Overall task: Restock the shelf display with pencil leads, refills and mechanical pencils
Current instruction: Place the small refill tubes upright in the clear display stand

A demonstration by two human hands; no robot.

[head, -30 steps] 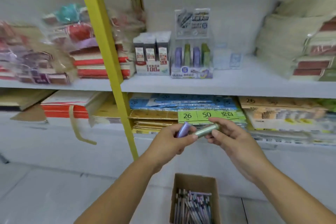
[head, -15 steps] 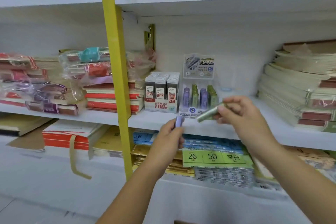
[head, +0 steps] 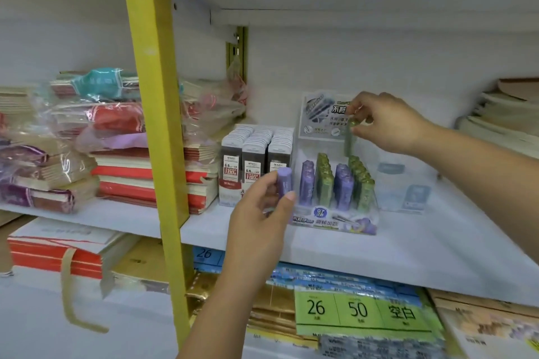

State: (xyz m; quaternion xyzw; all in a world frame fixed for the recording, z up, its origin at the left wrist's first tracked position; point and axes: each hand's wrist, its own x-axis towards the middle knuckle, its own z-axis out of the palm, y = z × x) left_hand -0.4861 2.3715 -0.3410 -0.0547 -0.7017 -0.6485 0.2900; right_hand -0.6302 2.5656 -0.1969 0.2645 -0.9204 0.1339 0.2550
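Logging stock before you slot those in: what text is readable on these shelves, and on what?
"26", "50", "空白": green label, lower right.
"26": blue pack left of it.
"0.5", "100": dark lead boxes.
"不脏": display header card, partly hidden by the right hand.
Tray front and fine print: too blurred.

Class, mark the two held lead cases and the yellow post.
held purple lead case (head: 284,182): head view, upper body.
held green lead case (head: 348,141): head view, lower body.
yellow post (head: 157,125): head view, front face.
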